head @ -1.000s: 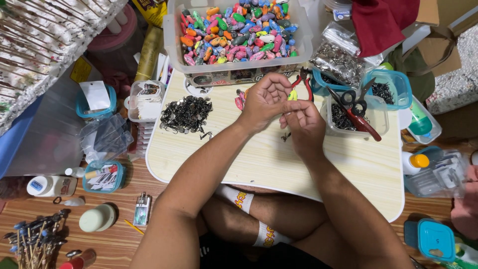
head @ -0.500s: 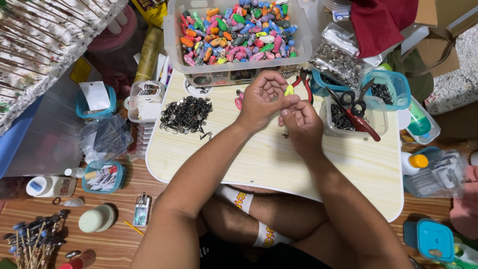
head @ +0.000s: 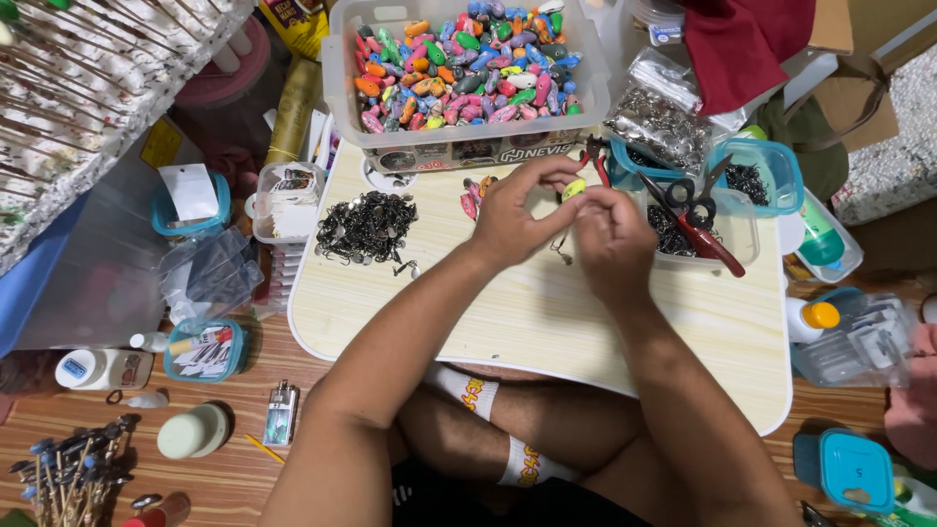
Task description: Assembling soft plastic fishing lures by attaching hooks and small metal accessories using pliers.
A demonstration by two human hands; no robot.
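My left hand (head: 515, 213) and my right hand (head: 610, 236) meet over the back of a pale wooden lap table (head: 547, 312). Between their fingertips they pinch a small yellow-green lure body (head: 574, 187). A thin metal hook (head: 563, 252) dangles below the hands; what it hangs from I cannot tell. Both hands have their fingers closed around the little piece. A pile of black hooks and clips (head: 366, 226) lies to the left of my left hand. Two pink lure bodies (head: 472, 198) lie just behind it.
A clear bin of colourful lure bodies (head: 468, 59) stands at the table's back edge. Scissors (head: 695, 220) rest on a container of dark metal parts at the right, red pliers (head: 595, 156) behind my hands. Small boxes, bottles and a lighter (head: 281, 412) crowd the floor.
Both hands stay in nearly the same place; only the fingers have shifted a little around the yellow-green piece.
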